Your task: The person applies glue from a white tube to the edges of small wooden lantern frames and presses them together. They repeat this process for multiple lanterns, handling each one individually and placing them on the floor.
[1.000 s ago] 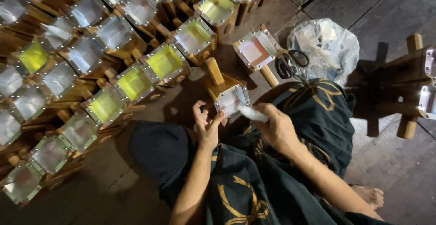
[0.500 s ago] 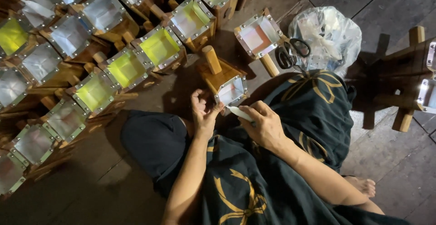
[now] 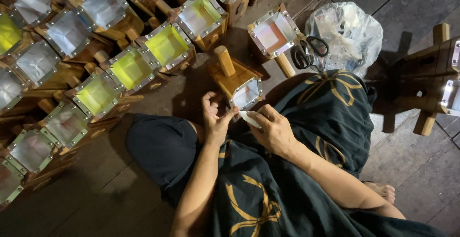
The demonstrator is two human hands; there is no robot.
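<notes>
Working at the metal-rimmed mouth of a wooden box (image 3: 238, 83) that rests against the lap, close to both hands.
Left hand (image 3: 215, 119) is half open with fingertips on the rim; right hand (image 3: 270, 130) is closed around a small white piece (image 3: 249, 118).

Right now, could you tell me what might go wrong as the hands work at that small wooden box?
The wooden box lies tipped on its side on the floor and could roll. The white piece pinched in the right hand looks thin and might tear. The scissors lie near the knee and could get knocked.
</notes>
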